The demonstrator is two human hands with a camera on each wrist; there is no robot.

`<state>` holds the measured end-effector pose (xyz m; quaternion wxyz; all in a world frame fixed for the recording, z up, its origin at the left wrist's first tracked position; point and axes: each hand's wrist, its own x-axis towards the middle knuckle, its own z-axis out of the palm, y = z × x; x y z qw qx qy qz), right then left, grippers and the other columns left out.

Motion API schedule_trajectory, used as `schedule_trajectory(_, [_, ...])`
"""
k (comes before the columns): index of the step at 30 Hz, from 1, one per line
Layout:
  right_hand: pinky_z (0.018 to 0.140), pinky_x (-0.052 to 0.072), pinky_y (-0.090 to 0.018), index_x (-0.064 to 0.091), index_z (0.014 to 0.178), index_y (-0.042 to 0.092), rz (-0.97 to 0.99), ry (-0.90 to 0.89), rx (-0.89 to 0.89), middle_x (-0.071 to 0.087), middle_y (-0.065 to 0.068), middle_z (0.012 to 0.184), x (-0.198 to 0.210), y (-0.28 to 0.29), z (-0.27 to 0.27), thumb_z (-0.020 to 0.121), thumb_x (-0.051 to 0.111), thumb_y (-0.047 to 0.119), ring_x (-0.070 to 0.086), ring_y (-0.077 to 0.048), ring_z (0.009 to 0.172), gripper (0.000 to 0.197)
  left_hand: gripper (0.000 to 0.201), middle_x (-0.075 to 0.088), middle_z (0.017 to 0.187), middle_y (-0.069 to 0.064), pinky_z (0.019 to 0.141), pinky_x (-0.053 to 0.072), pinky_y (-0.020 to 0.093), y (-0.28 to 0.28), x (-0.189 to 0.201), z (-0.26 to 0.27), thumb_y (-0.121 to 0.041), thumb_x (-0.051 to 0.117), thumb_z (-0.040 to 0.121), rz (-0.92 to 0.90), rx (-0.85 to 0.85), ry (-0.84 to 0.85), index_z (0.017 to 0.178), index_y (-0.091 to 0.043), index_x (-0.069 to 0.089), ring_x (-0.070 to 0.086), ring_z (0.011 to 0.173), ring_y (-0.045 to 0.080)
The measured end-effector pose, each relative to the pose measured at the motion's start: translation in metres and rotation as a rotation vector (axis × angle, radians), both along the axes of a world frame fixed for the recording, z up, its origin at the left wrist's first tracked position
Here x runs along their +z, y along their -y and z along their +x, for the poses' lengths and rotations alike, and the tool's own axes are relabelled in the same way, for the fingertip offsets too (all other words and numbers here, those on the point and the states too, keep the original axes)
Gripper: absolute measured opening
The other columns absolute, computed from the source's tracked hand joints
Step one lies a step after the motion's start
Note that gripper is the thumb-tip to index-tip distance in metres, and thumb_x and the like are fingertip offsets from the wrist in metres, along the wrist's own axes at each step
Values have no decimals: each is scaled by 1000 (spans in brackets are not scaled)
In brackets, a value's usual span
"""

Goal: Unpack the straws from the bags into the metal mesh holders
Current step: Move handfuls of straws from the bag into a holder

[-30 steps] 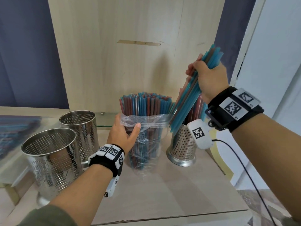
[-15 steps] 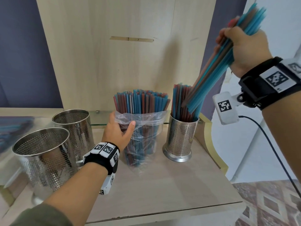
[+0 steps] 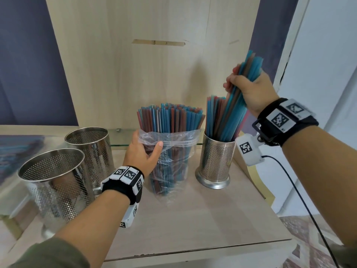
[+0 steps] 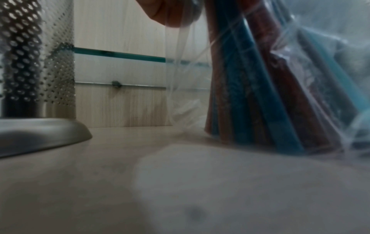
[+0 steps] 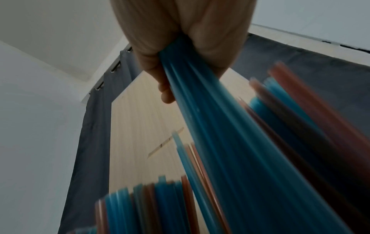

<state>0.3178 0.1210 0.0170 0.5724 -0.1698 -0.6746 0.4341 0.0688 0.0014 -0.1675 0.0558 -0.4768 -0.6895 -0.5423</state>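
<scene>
A clear plastic bag (image 3: 172, 151) full of blue and red straws stands upright mid-shelf, and my left hand (image 3: 144, 151) grips its left side near the rim. In the left wrist view the bag (image 4: 280, 95) shows with straws inside. My right hand (image 3: 249, 89) grips a bundle of blue and red straws (image 3: 234, 105), tilted, with the lower ends inside the right mesh holder (image 3: 216, 163), which holds other straws. The right wrist view shows the bundle (image 5: 230, 142) running out of my fist (image 5: 184, 39).
Two empty mesh holders stand at the left, one near (image 3: 56, 188) and one farther back (image 3: 90, 149). A wooden back panel (image 3: 154, 64) rises behind the shelf. The shelf's front edge (image 3: 193, 250) is close. A cable (image 3: 301, 200) hangs from my right wrist.
My right hand came down from high at the right, and the straw bundle's lower ends went into the right mesh holder. My left hand stayed on the bag.
</scene>
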Motion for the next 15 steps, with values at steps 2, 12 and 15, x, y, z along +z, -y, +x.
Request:
schedule_trajectory(2, [79, 56, -37, 54, 97, 10, -8, 39, -36, 63, -4, 77, -10, -2, -6, 91, 60, 0, 66, -18, 71, 13, 62, 63, 109, 6, 81, 50, 31, 1, 1, 1, -49, 63, 85, 9, -8, 8, 127, -8, 43, 62, 97, 24])
schedule_trajectory(12, [91, 52, -20, 29, 146, 30, 278, 140, -514, 57, -4, 130, -59, 10, -28, 93, 57, 13, 64, -17, 102, 62, 47, 62, 101, 0, 78, 49, 28, 4, 4, 5, -42, 65, 86, 28, -28, 2, 119, -14, 44, 61, 90, 19])
schedule_trajectory(15, [79, 50, -16, 39, 135, 22, 228, 137, -541, 58, 4, 107, -61, 8, -31, 92, 57, 15, 61, -12, 84, 47, 51, 62, 106, 1, 82, 53, 33, 5, 4, 4, -43, 65, 86, 23, -31, 12, 122, -15, 43, 62, 94, 20])
